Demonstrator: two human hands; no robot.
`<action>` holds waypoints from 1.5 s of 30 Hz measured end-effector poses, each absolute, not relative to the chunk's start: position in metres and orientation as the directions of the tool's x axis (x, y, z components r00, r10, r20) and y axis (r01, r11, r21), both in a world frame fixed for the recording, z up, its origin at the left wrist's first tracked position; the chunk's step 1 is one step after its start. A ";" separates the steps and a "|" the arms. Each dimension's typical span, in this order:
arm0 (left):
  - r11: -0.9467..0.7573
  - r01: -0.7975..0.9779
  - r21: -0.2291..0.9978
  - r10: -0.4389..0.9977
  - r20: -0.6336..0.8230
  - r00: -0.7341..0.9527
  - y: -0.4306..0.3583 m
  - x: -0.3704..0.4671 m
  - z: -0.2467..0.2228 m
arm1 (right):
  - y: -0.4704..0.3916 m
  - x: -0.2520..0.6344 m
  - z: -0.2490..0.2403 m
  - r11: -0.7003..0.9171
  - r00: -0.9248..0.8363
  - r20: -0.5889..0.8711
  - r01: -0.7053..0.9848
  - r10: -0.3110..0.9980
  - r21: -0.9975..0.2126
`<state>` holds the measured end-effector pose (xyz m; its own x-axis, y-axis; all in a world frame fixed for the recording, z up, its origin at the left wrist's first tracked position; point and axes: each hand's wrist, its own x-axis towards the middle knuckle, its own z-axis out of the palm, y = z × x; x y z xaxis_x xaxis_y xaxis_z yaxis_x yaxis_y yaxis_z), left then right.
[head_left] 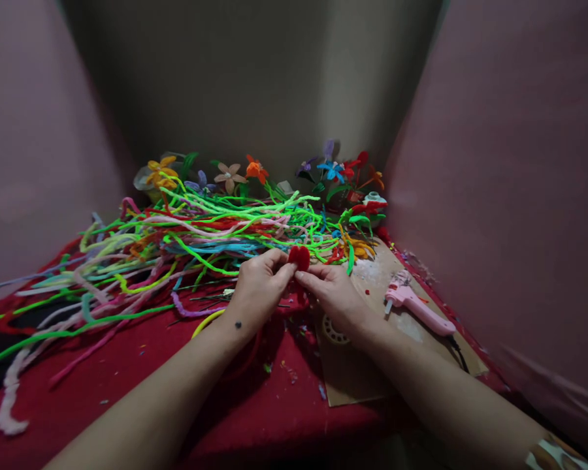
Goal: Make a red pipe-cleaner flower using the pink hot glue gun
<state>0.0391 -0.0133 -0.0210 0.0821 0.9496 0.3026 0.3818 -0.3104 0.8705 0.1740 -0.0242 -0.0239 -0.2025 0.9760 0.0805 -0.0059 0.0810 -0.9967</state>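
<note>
Between my two hands is a red fuzzy pipe-cleaner flower piece (pixel 298 258), with rounded petal-like lobes pointing up. My left hand (pixel 261 282) pinches its left side between thumb and fingers. From the right, my right hand (pixel 334 291) grips its lower part, thumb and fingertips pressed together. More red fuzzy material hangs just below the fingertips, partly hidden. Both hands are held above the red cloth, near the left edge of the cardboard (pixel 353 372).
A heap of coloured pipe cleaners (pixel 215 225) spreads across the left and middle. Finished pipe-cleaner flowers (pixel 230 175) stand along the back wall. On the cardboard lie a pink glue gun (pixel 416 305) and a round yellowish spool (pixel 334 329). Fuzz scraps dot the red cloth (pixel 255 418).
</note>
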 end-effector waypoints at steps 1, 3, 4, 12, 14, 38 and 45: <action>-0.320 0.394 0.861 0.947 0.308 0.096 -0.013 0.039 -0.022 | -0.025 0.173 -0.024 0.082 -0.200 0.081 -0.003 0.976 -0.997; -0.339 0.412 0.846 0.940 0.319 0.120 -0.012 0.039 -0.024 | -0.026 0.173 -0.022 0.075 -0.196 0.068 0.027 0.978 -0.997; -0.351 0.417 0.838 0.936 0.329 0.127 -0.012 0.039 -0.025 | -0.026 0.173 -0.021 0.064 -0.191 0.055 0.043 0.980 -0.997; -0.411 0.383 0.827 0.908 0.409 0.091 -0.013 0.038 -0.019 | -0.024 0.177 -0.029 0.157 -0.168 0.122 0.215 0.978 -0.964; -0.440 0.399 0.805 0.893 0.437 0.104 -0.015 0.037 -0.017 | -0.023 0.177 -0.032 0.237 -0.175 0.198 0.246 0.964 -0.940; -0.588 0.609 0.532 0.755 0.630 0.179 -0.018 0.031 -0.010 | -0.025 0.180 -0.029 -0.038 -0.168 -0.006 -0.190 0.986 -0.981; -0.602 0.628 0.492 0.736 0.647 0.199 -0.021 0.034 -0.010 | -0.019 0.180 -0.035 -0.174 -0.247 -0.067 -0.442 0.967 -0.880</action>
